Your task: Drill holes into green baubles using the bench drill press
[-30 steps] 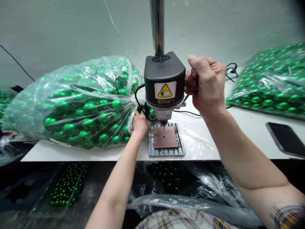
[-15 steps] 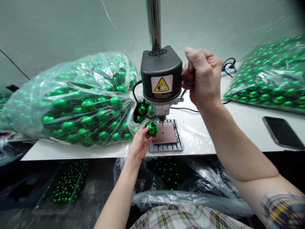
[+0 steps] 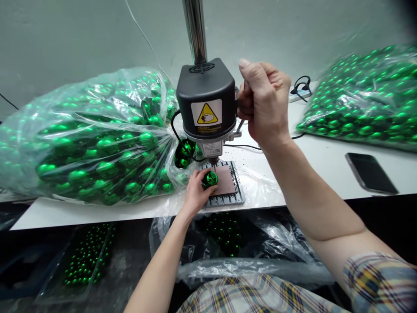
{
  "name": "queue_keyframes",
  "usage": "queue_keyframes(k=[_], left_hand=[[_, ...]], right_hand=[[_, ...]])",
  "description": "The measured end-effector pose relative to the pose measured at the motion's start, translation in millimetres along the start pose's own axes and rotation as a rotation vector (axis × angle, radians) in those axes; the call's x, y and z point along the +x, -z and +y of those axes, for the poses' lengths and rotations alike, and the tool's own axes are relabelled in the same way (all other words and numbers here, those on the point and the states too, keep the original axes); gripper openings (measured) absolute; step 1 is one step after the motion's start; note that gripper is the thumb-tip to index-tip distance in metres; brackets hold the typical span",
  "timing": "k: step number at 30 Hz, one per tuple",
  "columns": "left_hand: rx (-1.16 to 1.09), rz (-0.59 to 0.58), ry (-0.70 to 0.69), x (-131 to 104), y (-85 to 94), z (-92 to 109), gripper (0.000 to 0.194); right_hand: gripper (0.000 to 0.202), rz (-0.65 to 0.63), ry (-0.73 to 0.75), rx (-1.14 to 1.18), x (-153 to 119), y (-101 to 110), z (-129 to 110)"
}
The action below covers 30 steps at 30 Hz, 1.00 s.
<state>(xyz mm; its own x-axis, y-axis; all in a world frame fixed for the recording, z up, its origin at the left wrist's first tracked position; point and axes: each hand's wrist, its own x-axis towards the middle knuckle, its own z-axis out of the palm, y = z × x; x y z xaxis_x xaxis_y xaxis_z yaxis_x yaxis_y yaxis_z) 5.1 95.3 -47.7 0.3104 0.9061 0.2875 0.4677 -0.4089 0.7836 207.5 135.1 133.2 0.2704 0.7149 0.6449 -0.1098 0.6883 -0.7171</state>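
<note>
As L hand [image 3: 196, 191] holds grn ball [image 3: 212, 178], bag [image 3: 97, 143] w/ more alongside

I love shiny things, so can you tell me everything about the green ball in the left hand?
The green ball is round and shiny like a mirror, with bright and dark patches. It could be plastic or glass; I can't tell. The left hand holds it between thumb and fingers, over the pinkish pad and close to the thin drill bit. I can't tell whether pad or bit touches it.
</note>
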Motion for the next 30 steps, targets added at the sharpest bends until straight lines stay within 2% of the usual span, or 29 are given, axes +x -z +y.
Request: queue_keyframes(k=[6, 12, 18, 21, 25, 30], left_hand=[[0.067, -0.063, 0.014, 12, -8.6, -4, 0.057], [0.111, 0.036, 0.037, 10, -19.6, -7, 0.051], [-0.063, 0.093, -0.039, 1, -28.1, -10, 0.062], [-0.077, 0.132, 0.021, 1, -26.1, -7, 0.061], [-0.112, 0.087, 0.107, 3, -20.4, -4, 0.051], [-0.104, 0.094, -0.025, 5, -21.7, -8, 0.05]], right_hand=[[0.059, -0.001, -0.004, 0.033, -1, -2, -3], [0.06, 0.041, -0.016, 0.083, -3, -5, -7], [0.055, 0.064, -0.018, 0.111, -4, -8, -10], [0.054, 0.076, -0.022, 0.151, -7, -11, -15], [0.056, 0.067, -0.072, 0.136, -10, -12, -20], [0.057, 0.063, -0.076, 0.154, -10, -11, -21]])
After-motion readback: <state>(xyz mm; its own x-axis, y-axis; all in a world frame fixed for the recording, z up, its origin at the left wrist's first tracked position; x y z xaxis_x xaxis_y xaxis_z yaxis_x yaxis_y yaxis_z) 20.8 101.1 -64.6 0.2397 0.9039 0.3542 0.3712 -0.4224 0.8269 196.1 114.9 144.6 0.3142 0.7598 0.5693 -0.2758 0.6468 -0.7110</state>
